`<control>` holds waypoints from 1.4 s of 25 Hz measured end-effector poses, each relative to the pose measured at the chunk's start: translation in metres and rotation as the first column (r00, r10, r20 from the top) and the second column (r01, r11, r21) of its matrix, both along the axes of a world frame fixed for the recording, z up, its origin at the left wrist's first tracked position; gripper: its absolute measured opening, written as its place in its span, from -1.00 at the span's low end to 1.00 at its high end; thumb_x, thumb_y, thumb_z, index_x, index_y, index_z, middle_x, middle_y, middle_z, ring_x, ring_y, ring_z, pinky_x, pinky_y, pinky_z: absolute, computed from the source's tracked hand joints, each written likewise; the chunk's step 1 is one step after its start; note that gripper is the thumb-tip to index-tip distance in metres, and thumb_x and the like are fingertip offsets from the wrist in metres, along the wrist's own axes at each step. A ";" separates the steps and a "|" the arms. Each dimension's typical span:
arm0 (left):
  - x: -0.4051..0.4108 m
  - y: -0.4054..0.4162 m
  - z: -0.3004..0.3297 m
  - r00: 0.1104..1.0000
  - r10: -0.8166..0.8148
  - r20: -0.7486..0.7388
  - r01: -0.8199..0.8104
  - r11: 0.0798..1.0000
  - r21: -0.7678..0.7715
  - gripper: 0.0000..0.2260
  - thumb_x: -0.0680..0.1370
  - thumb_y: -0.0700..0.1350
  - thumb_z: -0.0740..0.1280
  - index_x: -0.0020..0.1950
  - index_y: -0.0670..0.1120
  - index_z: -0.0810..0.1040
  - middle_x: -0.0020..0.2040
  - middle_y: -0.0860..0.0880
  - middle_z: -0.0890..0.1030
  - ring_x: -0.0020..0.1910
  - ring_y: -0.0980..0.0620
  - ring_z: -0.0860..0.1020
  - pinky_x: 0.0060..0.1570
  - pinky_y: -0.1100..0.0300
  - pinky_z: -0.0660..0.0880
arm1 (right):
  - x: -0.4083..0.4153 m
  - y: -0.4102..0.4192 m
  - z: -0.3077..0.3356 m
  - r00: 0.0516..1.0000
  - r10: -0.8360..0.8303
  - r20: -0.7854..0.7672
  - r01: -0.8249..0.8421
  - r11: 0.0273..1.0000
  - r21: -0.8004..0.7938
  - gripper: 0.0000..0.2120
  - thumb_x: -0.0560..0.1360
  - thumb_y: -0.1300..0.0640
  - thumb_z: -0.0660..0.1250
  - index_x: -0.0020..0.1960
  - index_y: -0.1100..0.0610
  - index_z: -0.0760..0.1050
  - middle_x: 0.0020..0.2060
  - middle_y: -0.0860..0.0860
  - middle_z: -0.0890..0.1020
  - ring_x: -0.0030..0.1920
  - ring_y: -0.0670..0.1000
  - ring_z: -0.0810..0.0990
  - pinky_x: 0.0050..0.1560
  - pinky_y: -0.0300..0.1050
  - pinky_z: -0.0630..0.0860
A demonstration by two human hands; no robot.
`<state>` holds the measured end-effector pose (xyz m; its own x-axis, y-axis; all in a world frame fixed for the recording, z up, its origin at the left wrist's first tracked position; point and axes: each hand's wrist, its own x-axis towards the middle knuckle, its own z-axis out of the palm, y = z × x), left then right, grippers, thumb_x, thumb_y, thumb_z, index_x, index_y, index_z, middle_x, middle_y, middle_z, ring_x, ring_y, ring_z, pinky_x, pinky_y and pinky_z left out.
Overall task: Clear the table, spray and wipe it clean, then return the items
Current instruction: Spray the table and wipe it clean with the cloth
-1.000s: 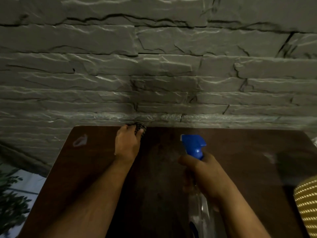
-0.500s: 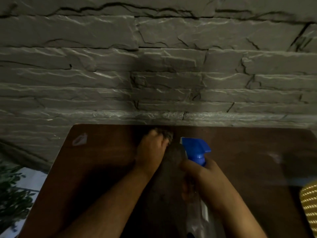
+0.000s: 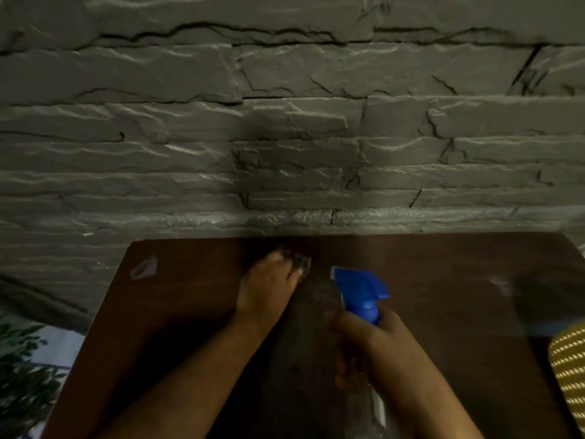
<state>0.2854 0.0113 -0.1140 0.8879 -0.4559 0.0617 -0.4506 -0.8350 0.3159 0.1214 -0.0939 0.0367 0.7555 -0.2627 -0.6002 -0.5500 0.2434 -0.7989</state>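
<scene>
Two hands are busy over the dark brown table [image 3: 443, 280], and from where I stand the wiping step looks to be in hand. The left hand [image 3: 269, 289] lies toward 12 o'clock, close to the far edge by the stone wall [image 3: 285, 122], its grip pressing down on a dark speckled cloth [image 3: 299, 263] that peeks out past the fingertips; whether the fingers are curled into the cloth or merely flat on it I cannot tell in this dim light. The right hand [image 3: 376, 346] sits just to the right, at about 5 o'clock from the cloth, its grip clamped round the neck of a clear spray bottle [image 3: 361, 293] with a blue trigger head pointing to the left, toward the other hand. A duller, matte patch runs down the table between the two forearms, which I take for wet or already wiped surface. To do this well, I would keep the cloth flat under the palm, draw it in overlapping strokes from the wall edge back toward the body, and work out to the 9 and 3 o'clock sides so no strip is missed. The small pale mark [image 3: 144, 267] near the far left corner likely needs a firmer rub. Hold the bottle clear of the stroke.
</scene>
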 end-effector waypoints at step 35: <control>-0.057 0.007 -0.003 0.928 -0.368 0.060 0.372 0.922 -0.109 -0.72 0.55 0.11 0.23 0.03 0.00 0.65 0.01 0.04 0.60 -0.06 0.08 0.58 -0.08 0.31 0.42 | -0.047 0.007 -0.016 0.993 -0.078 -0.092 0.083 0.995 0.051 -0.72 0.38 0.08 0.44 0.01 0.16 0.48 -0.46 0.13 0.55 -0.45 0.10 0.55 -0.36 -0.07 0.55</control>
